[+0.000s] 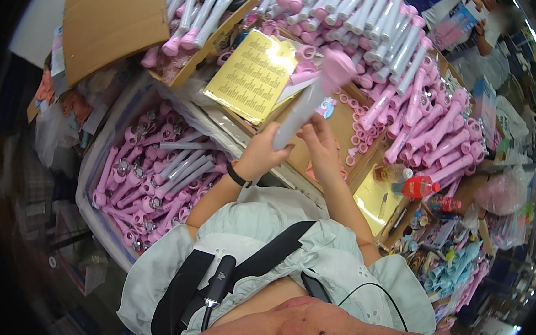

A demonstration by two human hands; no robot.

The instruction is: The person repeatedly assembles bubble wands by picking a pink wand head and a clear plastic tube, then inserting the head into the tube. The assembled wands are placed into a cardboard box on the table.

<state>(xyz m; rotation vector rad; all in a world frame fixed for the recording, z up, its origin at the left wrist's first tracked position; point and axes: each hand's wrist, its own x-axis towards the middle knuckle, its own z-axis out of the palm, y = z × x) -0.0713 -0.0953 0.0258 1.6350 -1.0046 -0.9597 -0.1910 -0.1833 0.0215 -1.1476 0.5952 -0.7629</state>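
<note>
My left hand (261, 153) is closed around the lower end of a pale translucent tube with a pink flared head (302, 110). The tube stands tilted, its head up and to the right. Close to the tube's right side, my right hand (321, 148) has its fingers bent together; what they hold, if anything, I cannot make out. Just beyond those fingertips shows a small blue, rounded picture piece (329, 107); whether it is touched is unclear. Yellow printed sheets (250, 75) lie beyond my left hand, and small pink rings (364, 126) are scattered to the right.
Pink-headed pale tubes (368, 11) are piled at the back, with pink handles (438, 127) to the right. A lined bin (95, 166) of pink parts stands left. Bottles, one with a red label (419, 186), stand right. Another person (480, 33) is at the far right.
</note>
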